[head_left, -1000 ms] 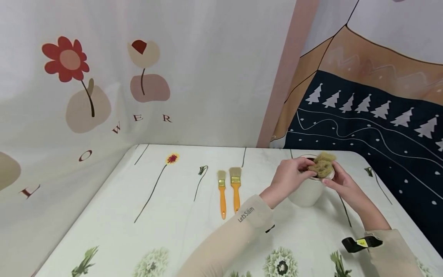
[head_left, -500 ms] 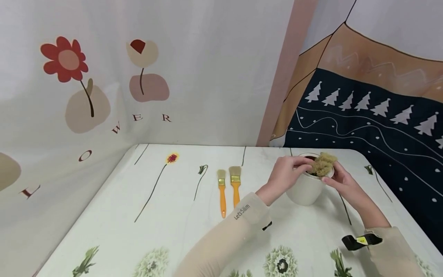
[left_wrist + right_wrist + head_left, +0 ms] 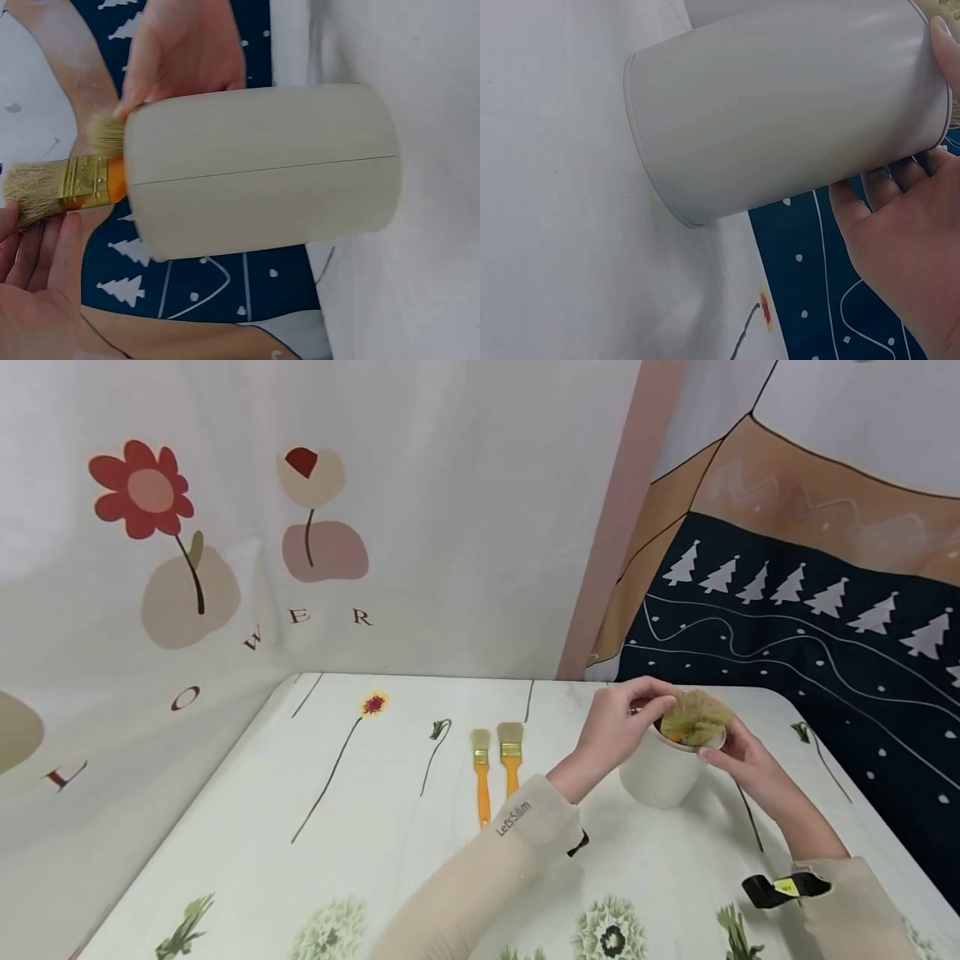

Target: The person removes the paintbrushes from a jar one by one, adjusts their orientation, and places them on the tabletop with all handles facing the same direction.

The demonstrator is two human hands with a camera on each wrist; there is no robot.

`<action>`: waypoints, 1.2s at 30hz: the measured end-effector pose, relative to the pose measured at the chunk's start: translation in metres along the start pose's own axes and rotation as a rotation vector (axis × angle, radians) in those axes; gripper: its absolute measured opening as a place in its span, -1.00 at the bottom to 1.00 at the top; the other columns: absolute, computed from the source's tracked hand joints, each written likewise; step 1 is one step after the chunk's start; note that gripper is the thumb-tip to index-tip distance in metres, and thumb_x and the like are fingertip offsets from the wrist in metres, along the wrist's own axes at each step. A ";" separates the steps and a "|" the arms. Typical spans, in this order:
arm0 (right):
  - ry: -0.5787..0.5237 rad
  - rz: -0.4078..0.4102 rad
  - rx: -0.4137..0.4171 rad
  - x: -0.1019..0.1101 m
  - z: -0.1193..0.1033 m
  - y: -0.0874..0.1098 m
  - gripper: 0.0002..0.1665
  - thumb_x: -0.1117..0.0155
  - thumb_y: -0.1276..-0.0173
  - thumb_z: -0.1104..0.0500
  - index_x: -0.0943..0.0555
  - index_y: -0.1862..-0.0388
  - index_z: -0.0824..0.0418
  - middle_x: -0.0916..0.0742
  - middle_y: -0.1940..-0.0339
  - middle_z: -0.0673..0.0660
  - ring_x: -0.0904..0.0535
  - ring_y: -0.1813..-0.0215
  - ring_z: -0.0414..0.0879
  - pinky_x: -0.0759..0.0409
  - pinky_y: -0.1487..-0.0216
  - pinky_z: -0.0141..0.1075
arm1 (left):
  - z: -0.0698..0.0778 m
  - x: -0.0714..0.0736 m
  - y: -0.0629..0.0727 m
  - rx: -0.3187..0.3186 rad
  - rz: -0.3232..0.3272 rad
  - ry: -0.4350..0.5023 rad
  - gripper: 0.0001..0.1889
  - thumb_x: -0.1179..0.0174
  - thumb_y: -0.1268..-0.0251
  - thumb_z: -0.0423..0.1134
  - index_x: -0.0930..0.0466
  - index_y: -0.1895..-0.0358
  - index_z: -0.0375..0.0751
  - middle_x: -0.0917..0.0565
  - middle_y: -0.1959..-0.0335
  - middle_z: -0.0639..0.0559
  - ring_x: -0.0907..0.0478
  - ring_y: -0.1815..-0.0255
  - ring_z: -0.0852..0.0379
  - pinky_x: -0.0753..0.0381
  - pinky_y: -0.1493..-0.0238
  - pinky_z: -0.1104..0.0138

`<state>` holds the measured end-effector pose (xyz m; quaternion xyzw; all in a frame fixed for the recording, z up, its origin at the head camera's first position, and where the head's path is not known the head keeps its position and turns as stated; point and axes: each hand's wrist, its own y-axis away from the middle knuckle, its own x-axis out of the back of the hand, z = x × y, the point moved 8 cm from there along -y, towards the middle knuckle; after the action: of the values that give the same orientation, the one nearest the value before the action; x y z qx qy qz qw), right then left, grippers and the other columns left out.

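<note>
A cream-white cylindrical pot (image 3: 662, 774) stands upright on the table at the right, with several pale paintbrush bristles (image 3: 693, 718) showing above its rim. My right hand (image 3: 753, 766) holds the pot near the rim; in the right wrist view its fingers (image 3: 855, 206) lie along the wall and the thumb is at the rim. My left hand (image 3: 609, 731) pinches the bristles of a paintbrush (image 3: 84, 182) between thumb and fingers. Its brass ferrule and a bit of orange handle stick out of the pot. Behind it shows another brush's tuft (image 3: 107, 133). The pot hides the handles.
Two orange-handled paintbrushes, a narrow one (image 3: 482, 777) and a wider one (image 3: 511, 752), lie side by side left of the pot; my left sleeve (image 3: 517, 852) partly covers them. A flower-print cloth (image 3: 247, 860) covers the table. Printed fabric (image 3: 780, 627) hangs behind.
My left hand has risen slightly at the pot's mouth, and the bristles it pinches stand higher, with some orange showing below. The right hand stays on the pot.
</note>
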<state>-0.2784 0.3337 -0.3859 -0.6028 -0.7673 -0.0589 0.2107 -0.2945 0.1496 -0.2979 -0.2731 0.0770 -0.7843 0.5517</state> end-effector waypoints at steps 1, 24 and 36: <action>-0.004 0.001 -0.005 0.000 0.001 0.001 -0.15 -0.02 -0.58 0.25 0.14 -0.66 -0.09 -0.15 -0.56 -0.04 -0.20 -0.25 -0.68 -0.35 -0.10 -0.79 | 0.002 0.003 0.000 -0.007 0.008 0.021 -0.79 -0.15 -0.47 -0.18 -0.70 0.02 -0.16 -0.79 0.10 -0.01 -0.65 0.19 0.38 -0.60 0.16 0.68; -0.043 -0.016 0.058 -0.002 -0.006 0.000 -0.12 -0.03 -0.55 0.34 0.10 -0.66 -0.06 -0.16 -0.56 -0.16 -0.22 -0.28 -0.70 -0.32 -0.11 -0.79 | 0.043 0.108 -0.001 -0.130 0.197 0.332 -0.79 -0.17 -0.42 -0.39 -0.62 0.00 -0.44 -0.69 0.06 -0.35 -0.73 0.08 -0.05 -0.77 0.03 0.29; -0.037 -0.017 0.062 -0.002 -0.007 0.000 -0.13 -0.02 -0.56 0.33 0.11 -0.66 -0.08 -0.13 -0.59 -0.13 -0.17 -0.32 -0.69 -0.30 -0.14 -0.78 | 0.026 0.185 0.012 -0.114 0.317 0.302 -0.79 -0.13 -0.45 -0.41 -0.59 0.01 -0.52 -0.68 0.07 -0.43 -0.70 0.18 0.30 -0.77 0.03 0.23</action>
<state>-0.2766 0.3300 -0.3806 -0.5904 -0.7775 -0.0256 0.2148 -0.3157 -0.0179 -0.2174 -0.1676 0.2451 -0.7140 0.6341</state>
